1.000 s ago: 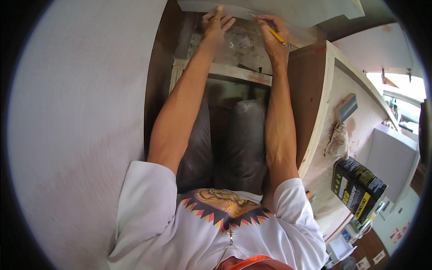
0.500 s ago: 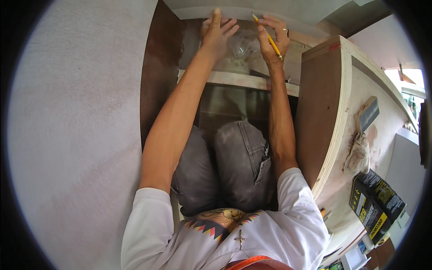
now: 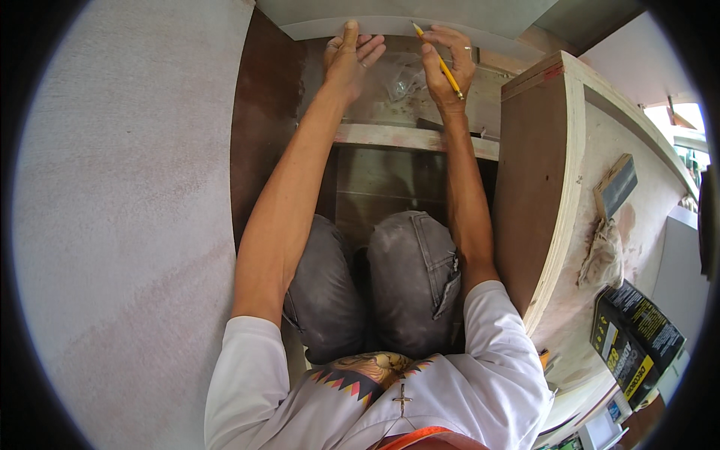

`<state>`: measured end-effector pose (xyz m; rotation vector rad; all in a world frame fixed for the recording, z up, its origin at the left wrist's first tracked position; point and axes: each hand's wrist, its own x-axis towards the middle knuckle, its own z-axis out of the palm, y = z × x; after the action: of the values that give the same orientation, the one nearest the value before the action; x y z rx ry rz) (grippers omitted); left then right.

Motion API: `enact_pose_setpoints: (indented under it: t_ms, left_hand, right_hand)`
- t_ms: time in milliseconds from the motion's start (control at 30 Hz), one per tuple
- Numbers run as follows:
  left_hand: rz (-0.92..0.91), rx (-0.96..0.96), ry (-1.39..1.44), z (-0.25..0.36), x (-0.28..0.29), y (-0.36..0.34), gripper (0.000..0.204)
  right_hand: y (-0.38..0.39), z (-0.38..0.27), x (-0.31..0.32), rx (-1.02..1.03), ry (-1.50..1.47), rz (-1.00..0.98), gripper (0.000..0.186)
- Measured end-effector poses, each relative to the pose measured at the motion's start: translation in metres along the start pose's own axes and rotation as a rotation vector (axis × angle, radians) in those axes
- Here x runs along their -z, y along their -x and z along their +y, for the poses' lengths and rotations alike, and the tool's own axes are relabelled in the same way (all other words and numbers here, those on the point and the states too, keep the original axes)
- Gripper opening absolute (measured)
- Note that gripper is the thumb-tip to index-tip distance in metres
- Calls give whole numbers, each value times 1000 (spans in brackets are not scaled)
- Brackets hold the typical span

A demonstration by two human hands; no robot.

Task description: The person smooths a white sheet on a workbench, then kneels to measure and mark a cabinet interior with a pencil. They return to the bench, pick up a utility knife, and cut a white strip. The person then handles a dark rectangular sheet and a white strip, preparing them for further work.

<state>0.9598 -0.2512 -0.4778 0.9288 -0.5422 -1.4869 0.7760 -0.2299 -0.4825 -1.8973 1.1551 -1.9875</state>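
A pale strip [image 3: 386, 27] runs across the far end, along the lower edge of a light grey panel [image 3: 427, 9]. The thumb of my left hand [image 3: 348, 61] rests against this strip; the fingers are stretched out and apart just below it, with nothing wrapped in them. To its right, my right hand [image 3: 451, 69] pinches a yellow pencil [image 3: 448, 75]. The pencil's point is up at the strip, its eraser end down toward my wrist. Whether the point touches the strip I cannot tell.
Dark brown board [image 3: 264, 112] and a large whitish panel [image 3: 135, 225] flank me on the left. A wooden cabinet side [image 3: 532, 180] stands on the right. Beyond it are a sanding block [image 3: 616, 186], a crumpled rag [image 3: 602, 255] and a black-and-yellow box [image 3: 637, 341]. Clear plastic [image 3: 405, 81] lies below the strip.
The view has shifted slightly, so both hands appear a little lower and further left. My right hand keeps the pencil, and my left thumb stays on the strip.
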Motion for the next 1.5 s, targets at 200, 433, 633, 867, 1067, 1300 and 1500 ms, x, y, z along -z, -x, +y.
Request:
enact_pose_setpoints:
  t_ms: [200, 433, 633, 867, 1067, 1300, 1500]
  left_hand:
    - [-1, -2, 2, 1, -1, 0, 51]
    - [20, -14, -3, 2, -2, 1, 53]
    - [12, -5, -5, 2, -1, 0, 53]
    - [11, -7, 0, 2, -1, 1, 52]
    - [14, -4, 1, 2, -2, 1, 52]
    - [17, -7, 6, 2, 0, -2, 50]
    - [39, -11, 25, 2, 1, 0, 49]
  right_hand:
    - [0, -2, -3, 9, 46, 4, 14]
    - [-1, -5, -4, -33, 32, 10, 14]
    - [1, -3, -3, -24, 20, 10, 15]
    - [2, -5, -3, -22, 26, 1, 15]
    - [2, -4, 0, -1, 67, -22, 15]
    - [5, 1, 0, -11, 48, -32, 14]
    - [10, -13, 4, -230, -120, 8, 15]
